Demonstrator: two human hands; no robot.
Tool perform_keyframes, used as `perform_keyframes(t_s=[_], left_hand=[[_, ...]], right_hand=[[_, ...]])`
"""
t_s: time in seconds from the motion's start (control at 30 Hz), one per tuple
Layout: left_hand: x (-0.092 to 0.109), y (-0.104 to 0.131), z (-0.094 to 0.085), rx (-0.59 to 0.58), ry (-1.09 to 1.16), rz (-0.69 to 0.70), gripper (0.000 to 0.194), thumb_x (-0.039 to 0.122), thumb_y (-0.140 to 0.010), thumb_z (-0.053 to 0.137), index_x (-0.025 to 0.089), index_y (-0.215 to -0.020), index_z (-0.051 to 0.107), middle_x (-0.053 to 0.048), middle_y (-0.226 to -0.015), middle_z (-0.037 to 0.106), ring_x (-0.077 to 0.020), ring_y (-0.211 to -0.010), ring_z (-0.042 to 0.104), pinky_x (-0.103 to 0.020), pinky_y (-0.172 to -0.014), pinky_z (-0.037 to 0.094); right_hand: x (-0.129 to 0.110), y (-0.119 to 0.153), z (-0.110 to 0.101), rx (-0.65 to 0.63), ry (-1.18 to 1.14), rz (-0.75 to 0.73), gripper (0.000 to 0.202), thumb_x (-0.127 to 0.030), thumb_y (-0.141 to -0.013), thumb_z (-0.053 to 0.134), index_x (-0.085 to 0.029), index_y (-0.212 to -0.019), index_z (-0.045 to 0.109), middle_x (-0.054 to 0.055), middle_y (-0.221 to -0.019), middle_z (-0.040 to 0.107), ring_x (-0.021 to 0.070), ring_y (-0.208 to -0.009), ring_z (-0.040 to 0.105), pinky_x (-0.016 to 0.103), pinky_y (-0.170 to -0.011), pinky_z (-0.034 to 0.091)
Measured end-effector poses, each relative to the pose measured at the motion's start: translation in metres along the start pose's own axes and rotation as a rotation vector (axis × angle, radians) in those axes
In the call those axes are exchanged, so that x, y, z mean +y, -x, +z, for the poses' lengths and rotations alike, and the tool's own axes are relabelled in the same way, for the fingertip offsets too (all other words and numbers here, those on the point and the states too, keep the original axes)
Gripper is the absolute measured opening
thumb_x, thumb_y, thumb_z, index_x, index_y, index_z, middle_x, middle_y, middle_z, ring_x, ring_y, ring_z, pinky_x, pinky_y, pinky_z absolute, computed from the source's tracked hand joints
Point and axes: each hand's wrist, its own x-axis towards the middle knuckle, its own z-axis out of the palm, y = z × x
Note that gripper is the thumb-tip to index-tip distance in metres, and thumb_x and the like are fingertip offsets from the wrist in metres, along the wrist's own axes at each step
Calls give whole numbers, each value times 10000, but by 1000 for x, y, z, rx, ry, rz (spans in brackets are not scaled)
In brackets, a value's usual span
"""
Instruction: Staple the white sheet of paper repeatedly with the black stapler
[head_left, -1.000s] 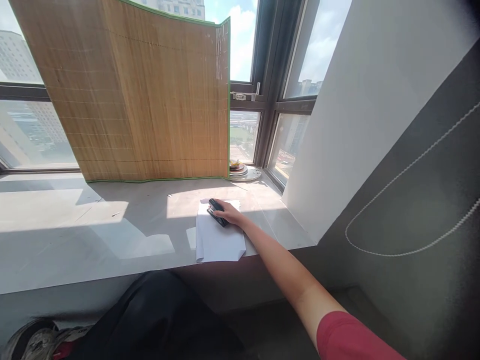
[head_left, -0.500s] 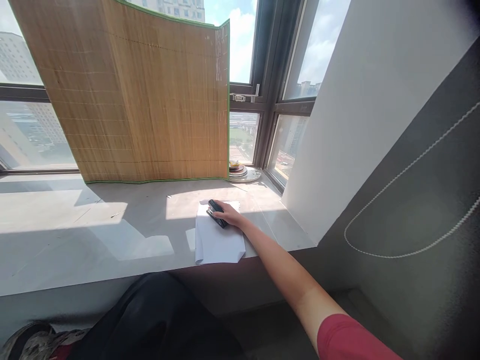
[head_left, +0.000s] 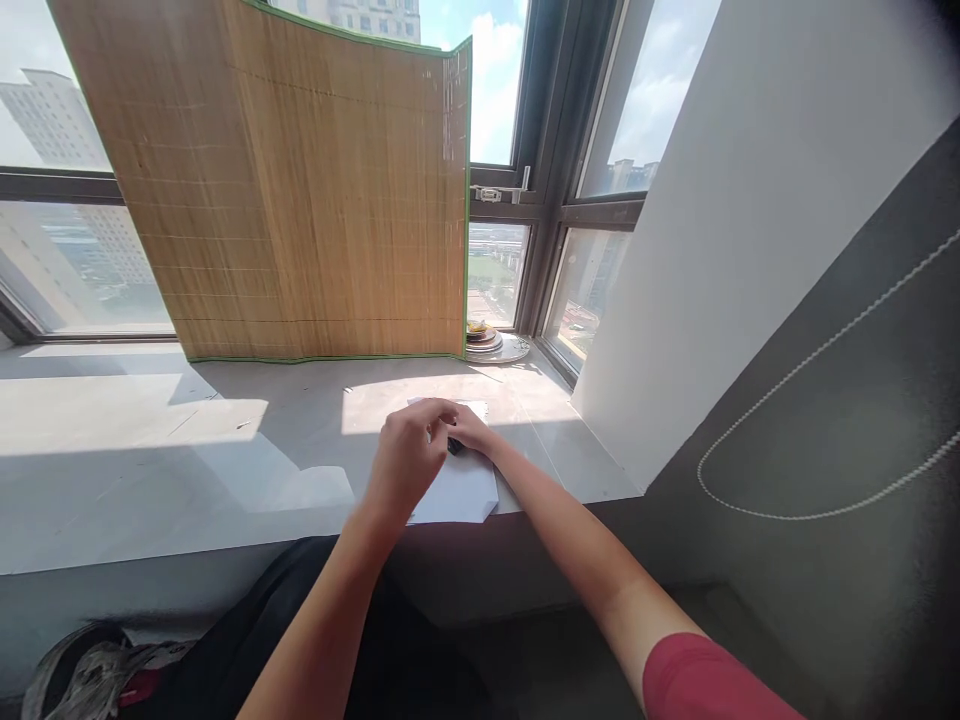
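A black stapler [head_left: 455, 446] rests on white paper [head_left: 457, 492] on the windowsill, mostly covered by my hands. My right hand [head_left: 471, 430] is closed over the stapler from the right. Against it from the left comes my left hand [head_left: 411, 450], its fingers curled at the stapler's far end. The left fingertips are hidden, so whether they grip the stapler, the paper or something else does not show. One near corner of the paper is bent.
A bamboo mat [head_left: 337, 210] with green edging stands against the window behind the sill [head_left: 187, 500]. Stacked plates [head_left: 484, 342] sit in the far corner. A white wall [head_left: 645, 260] bounds the right side, where a beaded cord [head_left: 795, 517] hangs. My dark-clothed leg is below the sill.
My left hand has come in from outside the view and now meets my right hand at the stapler. My right hand stays on the stapler. The view has shifted slightly.
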Motion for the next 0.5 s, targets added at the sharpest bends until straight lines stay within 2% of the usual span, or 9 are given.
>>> perform_keyframes(t_s=[0.07, 0.1, 0.13, 0.2, 0.27, 0.33, 0.43, 0.5], left_hand=[[-50, -27, 12, -260, -291, -188, 235, 148, -912, 577, 215, -935, 801, -107, -949, 819, -319, -1002, 772, -435, -951, 599], [-70, -34, 16, -361, -366, -227, 250, 154, -916, 593, 195, -1041, 805, -134, -1065, 824, -339, -1104, 760, -445, -1007, 583], [-88, -38, 20, -432, -387, -206, 336, 178, -913, 633, 165, -1216, 776, -167, -1252, 793, -350, -1239, 720, -443, -1081, 552], [-113, -34, 27, -499, -397, -191, 651, 296, -918, 709, 112, -1530, 586, -236, -1562, 619, -379, -1447, 594, -459, -1185, 484], [-129, -22, 34, -563, -410, -241, 871, 422, -934, 723, 121, -1678, 384, -259, -1703, 461, -395, -1577, 456, -498, -1244, 418], [-139, -9, 39, -642, -433, -286, 976, 533, -937, 719, 152, -1723, 283, -267, -1747, 385, -416, -1636, 359, -581, -1296, 317], [-145, 3, 42, -692, -471, -289, 940, 676, -954, 653, 221, -1709, 325, -233, -1792, 312, -448, -1683, 227, -697, -1296, 226], [-145, 6, 42, -702, -483, -293, 883, 702, -978, 605, 245, -1693, 360, -208, -1815, 263, -449, -1696, 179, -731, -1282, 215]], right_hand=[[2, -1, 0, -10, 19, -35, 523, -359, -867, 774, -250, -1376, 726, 63, -1277, 753, 309, -1199, 653, 458, -1074, 517], [3, -1, 0, 3, 39, -41, 541, -374, -858, 780, -252, -1383, 727, 68, -1266, 751, 299, -1163, 658, 457, -1060, 519], [4, -1, 0, 19, 57, -41, 560, -386, -851, 784, -246, -1390, 727, 75, -1254, 751, 291, -1127, 663, 454, -1042, 523], [5, 0, 1, 40, 74, -35, 573, -401, -852, 777, -233, -1398, 730, 90, -1258, 756, 283, -1094, 671, 446, -1010, 531], [4, 2, -1, 39, 66, -32, 551, -411, -877, 749, -237, -1400, 734, 97, -1318, 760, 289, -1133, 684, 439, -1002, 537], [2, 6, -4, 22, 56, -50, 559, -439, -902, 732, -254, -1429, 720, 99, -1415, 738, 305, -1225, 681, 440, -1013, 540], [-2, 13, -11, -40, 90, -117, 703, -482, -852, 804, -266, -1506, 667, 116, -1528, 678, 340, -1334, 648, 451, -1022, 551], [-3, 17, -13, -61, 134, -145, 764, -433, -819, 829, -275, -1540, 634, 117, -1546, 666, 341, -1330, 655, 457, -1029, 556]])
